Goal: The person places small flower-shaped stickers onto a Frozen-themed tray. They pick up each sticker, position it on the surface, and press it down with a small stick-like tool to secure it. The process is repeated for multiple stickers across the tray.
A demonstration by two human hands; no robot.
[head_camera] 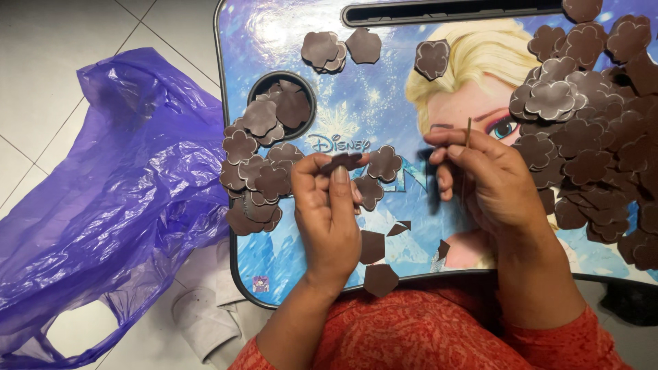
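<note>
Pinching a brown foam flower cutout point(340, 162) in the left hand point(329, 212), right hand point(490, 181) gripped a thin stick point(468, 131), best kept steady over the lap table point(384, 116).

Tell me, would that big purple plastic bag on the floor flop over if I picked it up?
Probably yes. The purple bag lies crumpled in soft folds on the floor tiles, so it looks thin and floppy, not stiff. You can see through it a little, so it is likely very light. Its shiny surface may feel a bit slippery.
</note>
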